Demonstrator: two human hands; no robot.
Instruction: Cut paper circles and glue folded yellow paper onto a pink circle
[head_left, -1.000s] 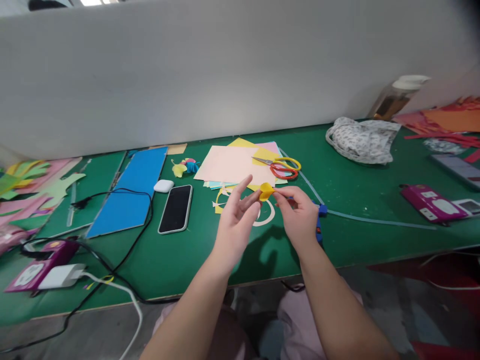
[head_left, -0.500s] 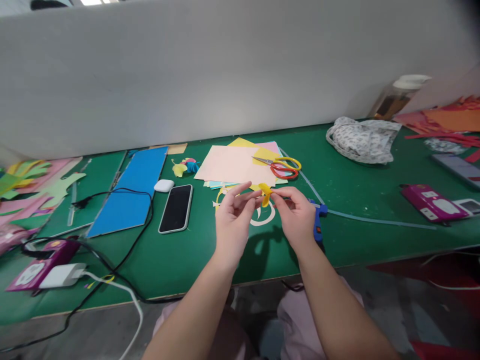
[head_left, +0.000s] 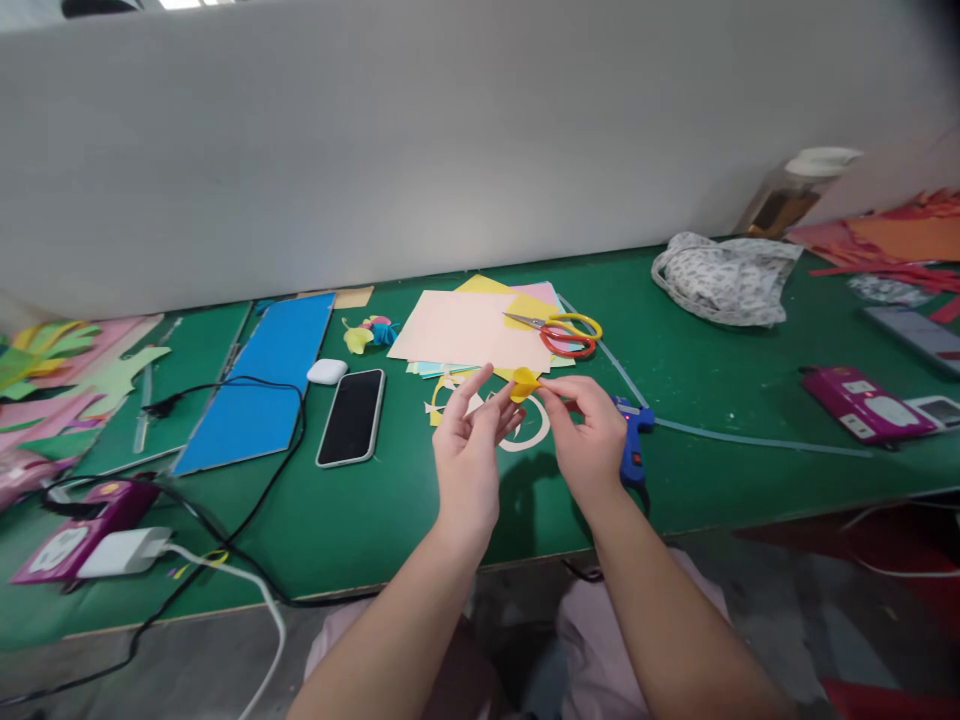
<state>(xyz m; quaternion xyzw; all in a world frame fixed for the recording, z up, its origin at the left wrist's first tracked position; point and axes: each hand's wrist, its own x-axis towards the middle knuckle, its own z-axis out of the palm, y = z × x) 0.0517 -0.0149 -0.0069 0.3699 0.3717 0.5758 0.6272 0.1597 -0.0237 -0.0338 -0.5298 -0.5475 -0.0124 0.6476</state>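
Observation:
A small curled yellow paper piece (head_left: pixel 524 385) is pinched at its right edge between the thumb and fingers of my right hand (head_left: pixel 589 435). My left hand (head_left: pixel 469 450) is beside it on the left, palm turned up and fingers apart. Its fingertips reach close to the yellow piece; whether they touch it I cannot tell. Below the hands, a white ring-shaped paper cutout (head_left: pixel 531 440) and yellow scraps (head_left: pixel 436 415) lie on the green table (head_left: pixel 420 520). A blue glue gun (head_left: pixel 634 440) rests just right of my right hand, partly hidden by it.
Scissors (head_left: pixel 568 343) lie on stacked coloured paper (head_left: pixel 465 325). Leftward are a phone (head_left: pixel 352 418), a white earbud case (head_left: pixel 327 372), small paper shapes (head_left: pixel 360 340), a blue board (head_left: pixel 262 390) and cables. A patterned cloth pouch (head_left: pixel 727 280) and a purple power strip (head_left: pixel 866 405) are on the right.
The yellow piece has been turned, so its broader face shows now. My right hand has shifted slightly left and down, uncovering more of the glue gun; the left fingers have spread a little.

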